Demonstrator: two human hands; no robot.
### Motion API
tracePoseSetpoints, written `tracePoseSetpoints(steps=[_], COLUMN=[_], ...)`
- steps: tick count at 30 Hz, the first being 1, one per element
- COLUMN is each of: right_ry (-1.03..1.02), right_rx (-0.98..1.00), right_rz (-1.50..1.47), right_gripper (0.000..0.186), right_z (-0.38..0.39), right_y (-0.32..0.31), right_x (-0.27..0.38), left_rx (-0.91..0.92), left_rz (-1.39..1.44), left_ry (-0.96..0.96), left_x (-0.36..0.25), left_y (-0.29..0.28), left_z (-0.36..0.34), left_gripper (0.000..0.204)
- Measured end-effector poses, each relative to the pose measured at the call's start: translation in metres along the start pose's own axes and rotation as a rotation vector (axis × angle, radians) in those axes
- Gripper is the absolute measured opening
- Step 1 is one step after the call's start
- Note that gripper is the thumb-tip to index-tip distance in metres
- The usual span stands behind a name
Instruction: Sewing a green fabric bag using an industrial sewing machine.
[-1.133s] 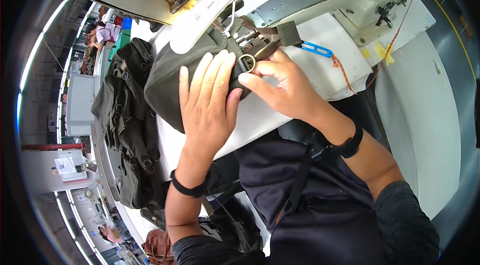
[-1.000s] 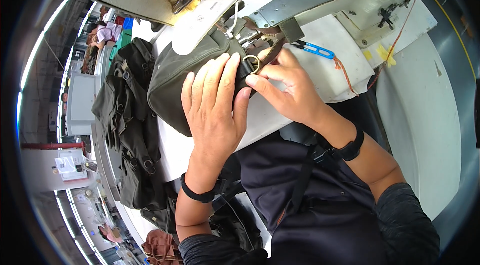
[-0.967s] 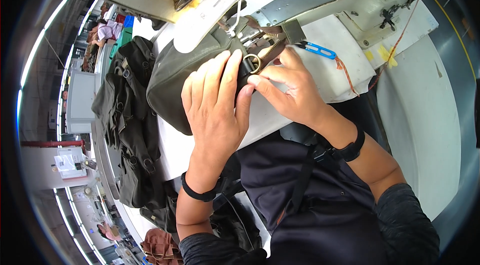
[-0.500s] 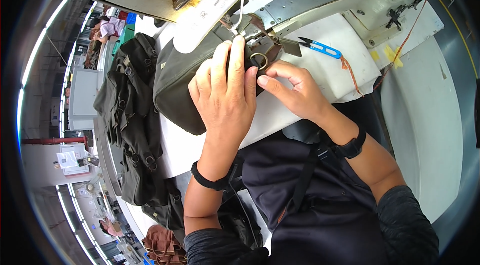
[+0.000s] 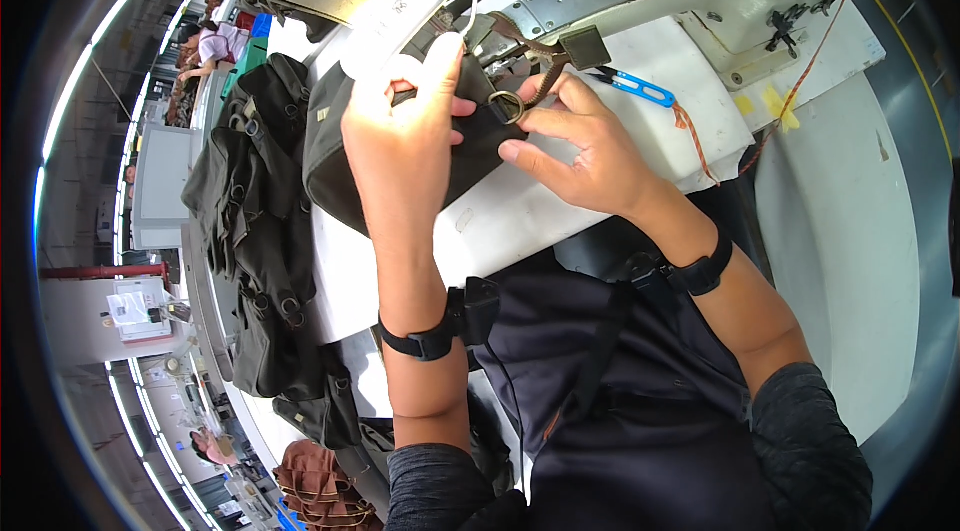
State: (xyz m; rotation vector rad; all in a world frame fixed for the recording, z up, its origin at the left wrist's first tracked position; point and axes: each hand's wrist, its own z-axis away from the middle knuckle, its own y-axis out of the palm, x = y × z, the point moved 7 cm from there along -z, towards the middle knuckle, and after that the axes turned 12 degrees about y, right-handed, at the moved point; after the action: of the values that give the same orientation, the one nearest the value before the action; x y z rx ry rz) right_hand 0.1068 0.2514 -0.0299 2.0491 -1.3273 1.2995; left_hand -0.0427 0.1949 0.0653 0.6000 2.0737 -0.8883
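Observation:
A dark green fabric bag (image 5: 335,146) lies under the white-covered head of a sewing machine (image 5: 400,21). Over the bag, close to the machine's needle area, my left hand (image 5: 405,131) is turned with its thumb up and fingers curled; what they close on is hidden. My right hand (image 5: 600,151) has thumb and fingertips on the bag's right edge, pinching it beside a brass-coloured metal ring (image 5: 507,108). A brown zip strip (image 5: 545,81) and a small dark green tab (image 5: 584,48) stick out above the right fingers.
Blue thread snips (image 5: 640,88) with an orange cord lie right of the bag on the white worktop (image 5: 690,121). Dark green bags (image 5: 250,231) are heaped to the left, with brown pieces (image 5: 320,486) lower down. A person (image 5: 215,46) sits at the far left.
My left hand has lifted from lying flat, turned, and curled its fingers. The bag's ring, zip strip and tab have shifted slightly. The whole view has moved a little.

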Motion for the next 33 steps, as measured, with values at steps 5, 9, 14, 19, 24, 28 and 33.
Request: tracePoseSetpoints(steps=[5, 9, 14, 19, 24, 28, 33], right_ry=[0.049, 0.036, -0.003, 0.059, 0.158, 0.295, 0.362], right_rx=[-0.037, -0.091, -0.13, -0.063, -0.082, -0.024, -0.074], right_rz=[-0.03, -0.088, 0.016, -0.12, -0.272, -0.38, -0.332], right_gripper=[0.021, 0.02, 0.015, 0.014, 0.017, 0.018, 0.017], right_z=[0.007, 0.007, 0.013, 0.003, -0.003, 0.007, 0.006], right_y=[0.004, 0.012, 0.0, 0.008, 0.01, 0.001, -0.001], right_x=[-0.007, -0.002, 0.007, 0.001, 0.008, 0.019, 0.022], left_rx=[0.063, 0.149, 0.185, 0.329, 0.35, 0.36, 0.34], left_rz=[-0.018, -0.23, -0.523, -0.933, -0.985, -0.864, -0.805], left_ry=[-0.027, 0.18, 0.574, 0.886, 0.891, 0.824, 0.765], left_x=[0.006, -0.005, -0.029, -0.029, -0.031, -0.036, -0.028], left_y=[0.0, 0.009, -0.003, 0.002, 0.003, 0.002, 0.001], left_z=[-0.006, -0.008, 0.02, 0.04, 0.037, 0.038, 0.036], left_gripper=[0.029, 0.035, 0.03, 0.04, 0.039, 0.034, 0.032])
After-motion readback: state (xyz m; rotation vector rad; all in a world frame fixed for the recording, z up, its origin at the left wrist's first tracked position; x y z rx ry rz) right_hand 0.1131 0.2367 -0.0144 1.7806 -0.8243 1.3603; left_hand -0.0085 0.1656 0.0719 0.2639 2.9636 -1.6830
